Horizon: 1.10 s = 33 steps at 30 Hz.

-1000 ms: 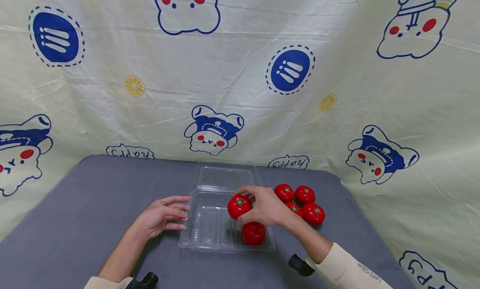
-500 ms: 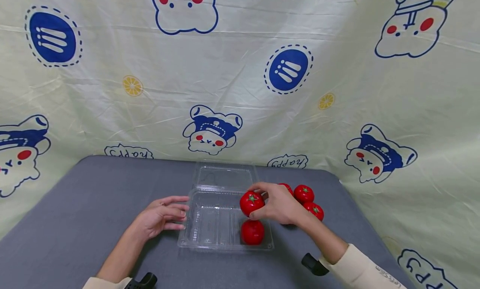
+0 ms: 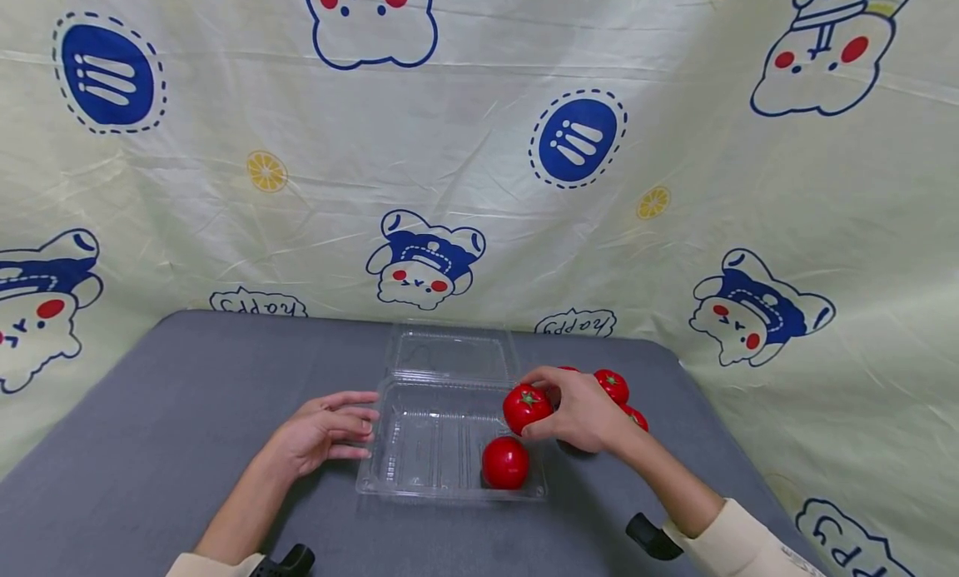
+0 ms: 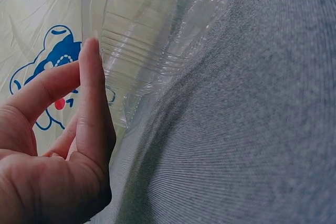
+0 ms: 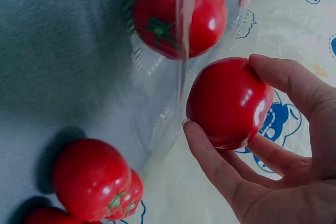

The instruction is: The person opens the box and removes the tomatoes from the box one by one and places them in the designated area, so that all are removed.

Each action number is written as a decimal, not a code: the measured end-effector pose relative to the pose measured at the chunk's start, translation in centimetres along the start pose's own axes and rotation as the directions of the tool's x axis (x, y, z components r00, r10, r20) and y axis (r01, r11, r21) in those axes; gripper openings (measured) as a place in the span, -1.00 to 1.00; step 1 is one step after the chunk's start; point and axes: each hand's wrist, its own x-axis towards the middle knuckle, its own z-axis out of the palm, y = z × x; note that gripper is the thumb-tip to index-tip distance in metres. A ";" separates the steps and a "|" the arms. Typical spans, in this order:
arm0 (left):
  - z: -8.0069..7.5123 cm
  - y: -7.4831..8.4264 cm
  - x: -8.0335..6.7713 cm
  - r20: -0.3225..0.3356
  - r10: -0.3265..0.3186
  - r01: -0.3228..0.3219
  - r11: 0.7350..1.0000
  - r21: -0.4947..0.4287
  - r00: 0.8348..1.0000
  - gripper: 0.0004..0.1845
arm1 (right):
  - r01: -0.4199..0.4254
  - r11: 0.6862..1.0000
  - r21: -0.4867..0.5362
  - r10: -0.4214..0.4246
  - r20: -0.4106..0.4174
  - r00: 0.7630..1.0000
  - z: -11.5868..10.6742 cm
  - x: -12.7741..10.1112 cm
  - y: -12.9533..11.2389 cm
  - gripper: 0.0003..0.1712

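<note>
My right hand (image 3: 583, 412) grips a red tomato (image 3: 527, 408) between thumb and fingers, raised over the right edge of a clear plastic clamshell box (image 3: 408, 444). The right wrist view shows the held tomato (image 5: 228, 103) close to the box's clear wall. Another tomato (image 3: 505, 463) sits in the near right corner of the box. My left hand (image 3: 322, 435) holds nothing; its fingers are extended, with the tips right at the box's left wall. In the left wrist view the hand (image 4: 58, 145) stands beside that wall (image 4: 142, 51).
Beyond my right hand, several tomatoes (image 3: 613, 385) lie on the grey table (image 3: 225, 377), partly hidden by the hand. The box's lid (image 3: 453, 352) lies folded back toward the far side. A printed curtain (image 3: 479, 161) hangs behind the table.
My right hand has moved right with the tomato, from over the middle of the box to its right edge, now covering more of the loose tomatoes. The left hand has stayed in place.
</note>
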 end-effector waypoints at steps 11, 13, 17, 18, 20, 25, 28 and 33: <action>-0.1 0.1 0.0 -0.008 0.000 0.000 1.000 0.005 1.000 -0.35 | -0.073 0.997 0.017 0.073 -0.003 0.997 -0.9 -1.3 1.6 -0.21; -0.1 0.1 -0.1 -0.014 -0.001 0.001 1.000 0.008 1.000 -0.35 | -0.079 0.997 0.018 0.079 -0.005 0.997 -1.0 -1.5 1.8 -0.20; 0.0 0.2 -0.2 -0.014 -0.004 0.004 1.000 0.007 1.000 -0.34 | -0.101 0.995 0.010 0.101 -0.009 0.995 -1.2 -1.8 2.3 -0.22; 0.0 0.2 -0.2 -0.012 -0.004 0.004 1.000 0.005 1.000 -0.35 | -0.107 0.994 0.009 0.107 -0.010 0.994 -1.2 -1.9 2.4 -0.22; 0.0 0.2 -0.2 -0.010 -0.005 0.005 1.000 0.004 1.000 -0.36 | -0.115 0.993 0.007 0.115 -0.006 0.993 -1.3 -2.1 2.7 -0.22; 0.1 0.2 -0.1 -0.011 -0.002 0.002 1.000 0.007 1.000 -0.37 | -0.120 0.993 0.009 0.120 0.020 0.993 -1.4 -2.6 3.5 -0.21; 0.1 0.2 -0.1 -0.016 -0.003 0.003 1.000 0.006 1.000 -0.37 | -0.122 0.992 0.012 0.121 0.046 0.992 -1.4 -2.8 3.9 -0.22; 0.1 0.2 -0.1 -0.022 -0.007 0.007 1.000 -0.002 1.000 -0.35 | -0.131 0.991 0.004 0.130 0.087 0.988 -1.4 -3.2 4.6 -0.26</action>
